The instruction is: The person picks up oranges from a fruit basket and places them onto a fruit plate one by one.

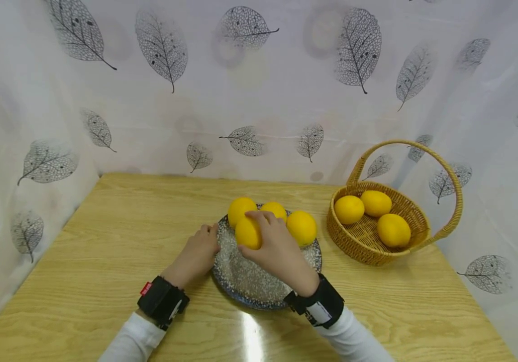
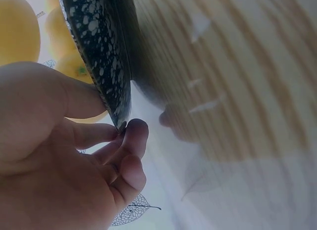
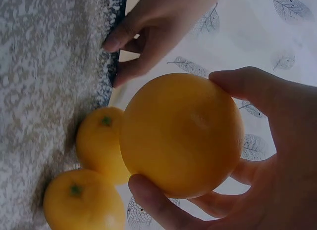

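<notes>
Currently right hand (image 1: 281, 251) grips one orange (image 1: 247, 233) over the speckled plate (image 1: 245, 281), left hand (image 1: 195, 256) pinching the plate rim; three oranges lie on the plate, three remain in the basket (image 1: 367, 246), so roughly half-done.

To my right stands a wicker basket (image 1: 421, 221) with a tall hoop handle, three yellow fruits (image 1: 375, 202) lying inside it. It sits on the pale wooden table (image 1: 105, 261), which is hemmed in by a white leaf-printed cloth (image 1: 259, 100).
</notes>
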Demonstrator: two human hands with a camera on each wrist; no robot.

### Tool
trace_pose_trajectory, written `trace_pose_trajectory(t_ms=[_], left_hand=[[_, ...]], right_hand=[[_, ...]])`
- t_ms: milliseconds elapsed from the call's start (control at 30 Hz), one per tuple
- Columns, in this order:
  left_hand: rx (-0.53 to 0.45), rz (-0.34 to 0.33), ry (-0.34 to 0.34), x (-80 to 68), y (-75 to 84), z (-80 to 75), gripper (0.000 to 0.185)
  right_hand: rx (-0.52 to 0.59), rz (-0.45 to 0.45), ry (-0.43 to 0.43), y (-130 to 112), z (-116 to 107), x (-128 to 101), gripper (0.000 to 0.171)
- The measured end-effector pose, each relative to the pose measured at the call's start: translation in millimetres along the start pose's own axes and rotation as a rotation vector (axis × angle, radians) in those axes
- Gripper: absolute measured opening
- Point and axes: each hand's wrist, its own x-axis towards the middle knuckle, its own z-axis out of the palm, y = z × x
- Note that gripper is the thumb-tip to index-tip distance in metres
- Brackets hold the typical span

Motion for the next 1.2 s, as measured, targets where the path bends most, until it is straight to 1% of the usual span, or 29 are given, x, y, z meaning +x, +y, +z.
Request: trace_pose_trajectory(t_ms=[200, 433, 533, 700, 833, 1000, 1200], left_hand=[[0.005, 0.014, 0.016, -1.1, 1.2, -1.7, 0.052], [0.002, -0.033, -0.06, -2.1, 0.0, -1.4, 0.059], [-0.001, -0.039, -0.075, -1.9, -0.5, -1.6, 0.061], [0.002, -0.045, -0.092, -1.4, -1.4, -2.1, 0.062], [0.008, -0.04, -0.086, -1.8, -2.5, -1.1, 0.06], [0.009, -0.038, -0.083, -2.0, -3.3, -0.8, 0.06], [0.012, -0.042, -0.09, -1.5, -3.7, -0.9, 0.058]], right_hand=[[0.016, -0.005, -0.043, -2, 6, -1, 0.071], [0.02, -0.003, -0.065, -3, 15, 0, 0.074], [0.009, -0.011, -0.072, -3, 18, 1, 0.073], [0.025, -0.033, -0.087, -2, 25, 2, 0.071], [0.016, -0.058, -0.098, 0, 33, 3, 0.066], [-0.001, -0.072, -0.119, 1, 42, 2, 0.067], [-0.029, -0.071, -0.12, 0, 40, 0, 0.071]])
